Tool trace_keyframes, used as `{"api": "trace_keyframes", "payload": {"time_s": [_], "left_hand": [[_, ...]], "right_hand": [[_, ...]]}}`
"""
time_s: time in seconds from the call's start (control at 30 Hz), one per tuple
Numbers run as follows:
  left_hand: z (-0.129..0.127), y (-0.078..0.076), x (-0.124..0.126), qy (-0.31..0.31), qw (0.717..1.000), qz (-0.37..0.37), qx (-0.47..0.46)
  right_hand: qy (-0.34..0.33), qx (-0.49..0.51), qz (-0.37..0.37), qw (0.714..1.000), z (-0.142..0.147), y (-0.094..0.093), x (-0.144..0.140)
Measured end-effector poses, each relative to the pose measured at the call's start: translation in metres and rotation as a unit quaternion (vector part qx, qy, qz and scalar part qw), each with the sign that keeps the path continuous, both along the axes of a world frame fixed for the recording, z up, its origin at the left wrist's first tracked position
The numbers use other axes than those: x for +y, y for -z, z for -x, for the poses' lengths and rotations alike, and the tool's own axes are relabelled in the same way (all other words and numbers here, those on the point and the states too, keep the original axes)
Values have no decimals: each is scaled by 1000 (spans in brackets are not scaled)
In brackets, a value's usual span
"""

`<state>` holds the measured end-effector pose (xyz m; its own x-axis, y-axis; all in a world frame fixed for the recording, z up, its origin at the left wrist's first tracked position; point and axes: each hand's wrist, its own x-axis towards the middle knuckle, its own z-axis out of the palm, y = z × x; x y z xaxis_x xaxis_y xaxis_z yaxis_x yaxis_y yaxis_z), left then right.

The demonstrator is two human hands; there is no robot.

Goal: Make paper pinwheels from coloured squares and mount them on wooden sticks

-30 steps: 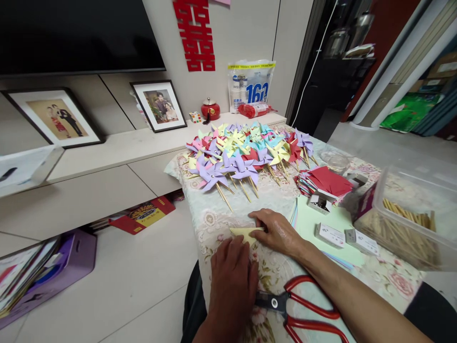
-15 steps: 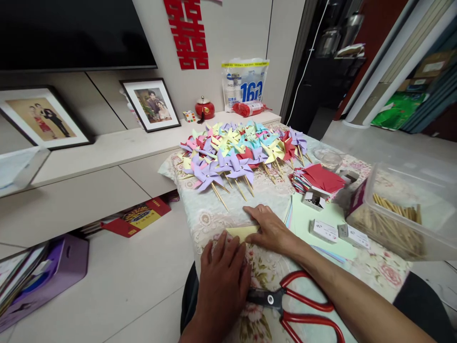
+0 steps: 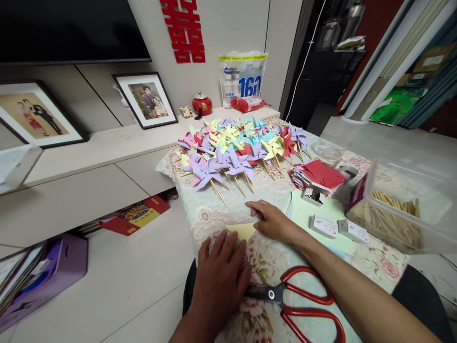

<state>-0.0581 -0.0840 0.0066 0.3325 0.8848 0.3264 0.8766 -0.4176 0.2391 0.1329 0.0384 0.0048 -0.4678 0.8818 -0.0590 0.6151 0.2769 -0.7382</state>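
Head view: I note yellow paper (image 3: 243,231) apex pointing near, long edge left-right; left hand (image 3: 219,278) fingers spread flat on it, right hand (image 3: 273,221) fingers together pressing its far edge.

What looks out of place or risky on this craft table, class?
The red scissors lie open at the table's near edge, blades under the left hand. Both hands press the yellow paper; otherwise nothing is spilled.

Beige wall (image 3: 228,28), low cabinet (image 3: 89,190), pale tiled floor (image 3: 135,286)
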Motion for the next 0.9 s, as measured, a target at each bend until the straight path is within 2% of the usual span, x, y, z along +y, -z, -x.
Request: {"api": "trace_keyframes", "payload": {"time_s": [0.2,0.4,0.53,0.67,0.9], "left_hand": [[0,3,-2,-17,1000,20,2],[3,5,-3,-10,1000,16,-6],[9,5,-2,3,1000,26,1],[10,6,-2,7,999,27,18],[3,11,-8,-9,1000,-5,17]], "right_hand": [[4,34,36,999,-2,-2,-1],[8,-59,-27,998,7,-5,-7],[12,-4,-3,1000,2,-3,-5],[14,53,-19,998,-3,0,-6],[-29,6,-59,998,-1,1,-8]]}}
